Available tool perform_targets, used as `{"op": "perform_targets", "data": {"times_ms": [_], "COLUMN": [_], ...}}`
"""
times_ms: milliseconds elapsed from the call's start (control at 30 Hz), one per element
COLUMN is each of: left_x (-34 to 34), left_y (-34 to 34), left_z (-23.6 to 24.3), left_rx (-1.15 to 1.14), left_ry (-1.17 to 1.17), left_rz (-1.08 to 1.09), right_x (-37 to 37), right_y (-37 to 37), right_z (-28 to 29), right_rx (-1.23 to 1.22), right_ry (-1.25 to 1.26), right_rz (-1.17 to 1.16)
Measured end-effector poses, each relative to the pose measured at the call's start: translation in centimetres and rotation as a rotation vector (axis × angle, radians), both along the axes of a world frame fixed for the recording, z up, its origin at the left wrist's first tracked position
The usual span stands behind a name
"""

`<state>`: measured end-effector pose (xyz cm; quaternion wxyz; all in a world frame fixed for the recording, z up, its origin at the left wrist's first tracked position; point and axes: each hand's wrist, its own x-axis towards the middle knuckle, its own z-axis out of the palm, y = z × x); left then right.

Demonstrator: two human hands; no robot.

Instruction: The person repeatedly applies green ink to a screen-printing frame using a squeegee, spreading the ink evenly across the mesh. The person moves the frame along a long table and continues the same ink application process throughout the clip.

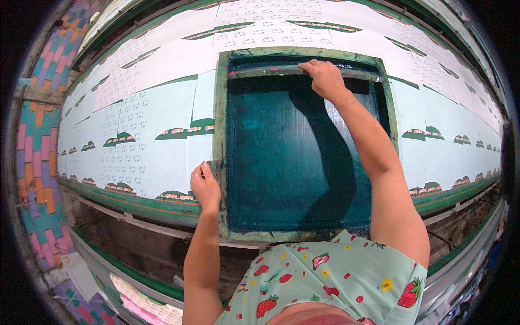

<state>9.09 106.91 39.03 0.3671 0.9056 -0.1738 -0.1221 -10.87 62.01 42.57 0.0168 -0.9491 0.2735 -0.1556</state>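
A screen printing frame (222,108) lies flat on pale printed sheets in front of me, its worn green-stained wood around a dark teal mesh (271,157). Along the mesh's far end stretches a long squeegee (260,71). My right hand (326,79) reaches across the screen and is closed on the squeegee's top edge, near its middle. At the frame's left side, my left hand (206,188) is closed with the thumb up; whatever lies inside its fingers is hidden. My right arm casts a dark shadow over the mesh.
White and pale blue sheets (157,162) with small dark prints cover the long green-edged table (135,205) on both sides. Patterned strips show between them. Coloured paving bricks (38,157) run along the left. More pink-and-white sheets (143,303) lie on a lower surface at bottom left.
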Motion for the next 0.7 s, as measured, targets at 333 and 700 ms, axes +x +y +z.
{"op": "perform_targets", "data": {"times_ms": [333,700], "left_x": [-0.3,-0.1], "left_y": [0.4,0.0], "left_z": [-0.6,0.3], "left_rx": [-0.077,-0.019], "left_ry": [-0.11,-0.053], "left_rz": [-0.012,-0.045], "right_x": [0.2,0.2], "right_y": [-3.9,-3.4], "right_z": [-1.4,3.1], "right_rx": [0.012,0.182], "right_ry": [0.025,0.357], "right_rz": [-0.024,0.007]}}
